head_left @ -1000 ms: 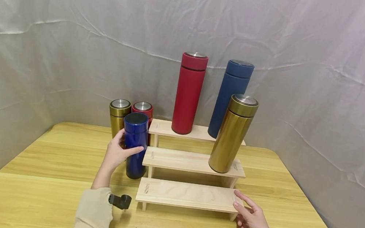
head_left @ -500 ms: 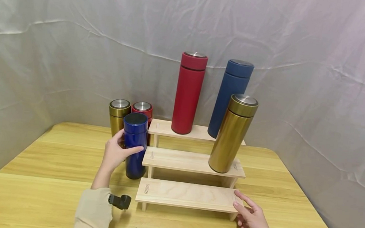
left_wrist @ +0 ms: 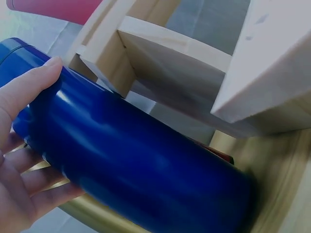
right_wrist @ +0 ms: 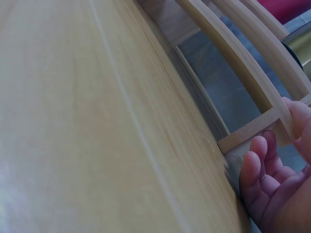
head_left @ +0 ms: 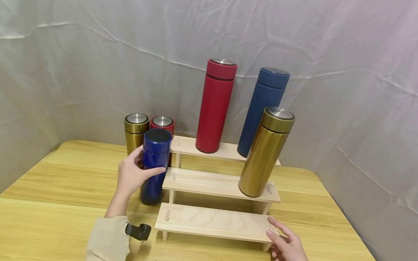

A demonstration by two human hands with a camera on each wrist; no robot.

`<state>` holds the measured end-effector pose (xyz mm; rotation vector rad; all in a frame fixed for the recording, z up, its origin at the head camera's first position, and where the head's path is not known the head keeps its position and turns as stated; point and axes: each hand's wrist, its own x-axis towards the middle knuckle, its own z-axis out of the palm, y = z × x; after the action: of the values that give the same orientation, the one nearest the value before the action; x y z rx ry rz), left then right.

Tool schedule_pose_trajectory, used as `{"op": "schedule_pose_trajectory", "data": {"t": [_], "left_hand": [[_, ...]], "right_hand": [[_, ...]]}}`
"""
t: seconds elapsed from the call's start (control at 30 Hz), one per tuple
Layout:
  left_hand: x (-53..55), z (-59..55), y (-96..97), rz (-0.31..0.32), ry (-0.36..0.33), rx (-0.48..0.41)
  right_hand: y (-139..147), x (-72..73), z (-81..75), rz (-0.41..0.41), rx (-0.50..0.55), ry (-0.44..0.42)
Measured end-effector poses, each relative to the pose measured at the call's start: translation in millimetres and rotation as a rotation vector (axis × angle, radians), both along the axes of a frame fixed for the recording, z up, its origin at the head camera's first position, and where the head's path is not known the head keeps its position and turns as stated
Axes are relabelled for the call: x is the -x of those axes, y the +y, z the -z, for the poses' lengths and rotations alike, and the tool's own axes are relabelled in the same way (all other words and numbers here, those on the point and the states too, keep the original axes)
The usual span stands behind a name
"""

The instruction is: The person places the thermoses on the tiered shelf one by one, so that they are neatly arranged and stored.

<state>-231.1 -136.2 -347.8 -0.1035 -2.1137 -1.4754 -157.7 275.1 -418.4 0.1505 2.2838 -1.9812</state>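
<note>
My left hand (head_left: 131, 174) grips a glossy blue thermos bottle (head_left: 156, 155), thumb across its front and fingers round its left side. It stands nearly upright just left of the three-tier wooden display stand (head_left: 215, 223); whether its base touches the table, I cannot tell. In the left wrist view the blue bottle (left_wrist: 131, 131) fills much of the picture, its lower end blurred. My right hand (head_left: 288, 249) holds the right end of the lowest shelf, with thumb and index finger on the board. The right wrist view shows the other fingers (right_wrist: 250, 170) curled beside the stand's leg.
Behind the blue bottle stand a gold bottle (head_left: 135, 134) and a shiny red one (head_left: 162, 122), partly hidden. A tall red bottle (head_left: 216, 106) and a dark blue one (head_left: 262, 106) occupy the top shelf. Another gold bottle (head_left: 265, 157) stands on the middle shelf's right end.
The blue bottle's base has swung slightly left and its top slightly right, in my left hand's grip. My right hand has stayed on the stand.
</note>
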Motion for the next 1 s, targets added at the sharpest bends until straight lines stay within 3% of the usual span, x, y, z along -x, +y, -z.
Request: {"op": "schedule_pose_trajectory", "data": {"t": [0.4,1.0], "left_hand": [[-6.9,-19.1,-1.4,-0.071,0.009,0.032],[-17.6,-56.1,0.0,-0.101,0.117,0.128]], "right_hand": [[-1.0,0.9,-0.9,-0.006,0.014,0.005],[-0.4,-0.8,-1.0,-0.006,0.005,0.004]]}}
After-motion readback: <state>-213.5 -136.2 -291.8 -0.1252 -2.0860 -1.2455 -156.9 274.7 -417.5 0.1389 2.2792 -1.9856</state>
